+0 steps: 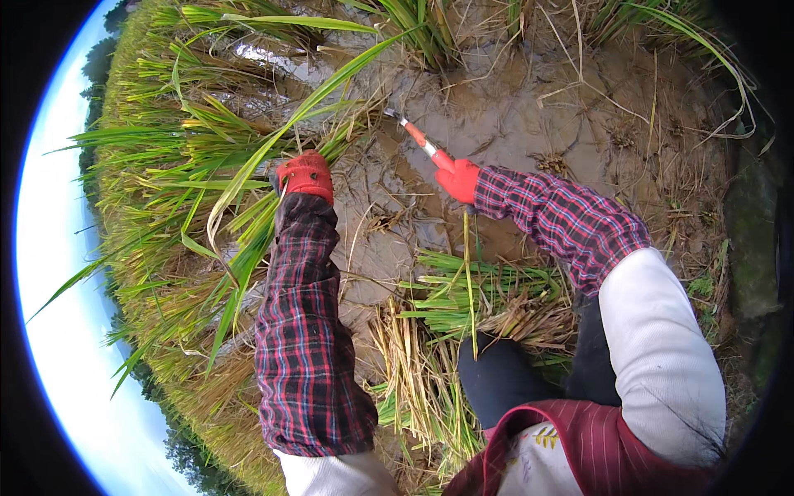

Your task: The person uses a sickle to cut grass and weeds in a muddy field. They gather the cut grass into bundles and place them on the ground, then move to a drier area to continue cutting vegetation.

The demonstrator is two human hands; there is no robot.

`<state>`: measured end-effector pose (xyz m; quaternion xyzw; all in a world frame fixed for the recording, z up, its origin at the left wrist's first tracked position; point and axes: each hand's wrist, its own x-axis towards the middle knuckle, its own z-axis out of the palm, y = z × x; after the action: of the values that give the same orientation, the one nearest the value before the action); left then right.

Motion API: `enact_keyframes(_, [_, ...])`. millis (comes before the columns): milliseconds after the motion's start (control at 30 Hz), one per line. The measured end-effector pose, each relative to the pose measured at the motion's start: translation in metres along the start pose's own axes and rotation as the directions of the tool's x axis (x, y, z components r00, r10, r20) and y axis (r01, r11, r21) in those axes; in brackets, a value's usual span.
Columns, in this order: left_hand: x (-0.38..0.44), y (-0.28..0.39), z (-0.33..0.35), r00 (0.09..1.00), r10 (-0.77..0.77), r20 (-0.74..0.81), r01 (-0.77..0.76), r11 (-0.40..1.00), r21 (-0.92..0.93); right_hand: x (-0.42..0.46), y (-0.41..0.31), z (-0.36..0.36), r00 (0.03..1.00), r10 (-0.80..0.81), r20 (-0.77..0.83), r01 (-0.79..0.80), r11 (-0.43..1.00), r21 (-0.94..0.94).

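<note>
My left hand (pixel 306 175), in a red glove, is closed around a clump of green rice stalks (pixel 338 139) near the middle of the view. Their bases lie towards the right and the leaves spread left. To the right, my right hand (pixel 458 178), also gloved in red, grips the red and white handle of a hand tool (pixel 422 137), probably a sickle. Its metal end lies close to the stalk bases; the blade's shape is mostly hidden. One long yellow-green stalk (pixel 468 279) hangs below my right wrist.
Cut stalks (pixel 428 372) lie in bundles by my legs. Wet mud (pixel 558 124) with shallow water and loose straw spreads ahead and right. Standing rice (pixel 142 204) fills the left side, and further tufts (pixel 428 31) rise at the top.
</note>
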<state>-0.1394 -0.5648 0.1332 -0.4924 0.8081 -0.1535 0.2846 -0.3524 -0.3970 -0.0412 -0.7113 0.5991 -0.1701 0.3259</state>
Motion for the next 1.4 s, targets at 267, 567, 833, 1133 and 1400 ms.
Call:
enact_keyframes(267, [-0.128, -0.029, 0.088, 0.961, -0.059, 0.271, 0.138, 0.949, -0.282, -0.207, 0.007, -0.061, 0.795, 0.579, 0.180, -0.599, 0.706, 0.377])
enact_keyframes(567, [-0.097, -0.136, 0.106, 0.886, 0.029, -0.462, 0.032, 0.992, 0.125, 0.017, -0.074, -0.085, 0.952, 0.298, -0.070, -0.228, 0.845, 0.484])
enact_keyframes(833, [0.000, -0.103, 0.013, 0.909, 0.315, -0.271, -0.016, 0.678, 0.735, 0.053, -0.146, -0.046, 0.989, -0.116, 0.095, 0.094, 0.974, 0.204])
enact_keyframes(1133, [-0.003, -0.146, 0.063, 0.983, -0.075, -0.168, 0.107, 0.975, 0.194, 0.081, -0.097, -0.006, 0.992, -0.016, 0.124, -0.026, 0.946, 0.323])
enact_keyframes(1400, [-0.009, -0.130, 0.087, 0.991, -0.114, -0.072, 0.127, 0.968, 0.218, 0.166, -0.122, 0.004, 0.907, 0.301, 0.296, -0.354, 0.923, 0.147])
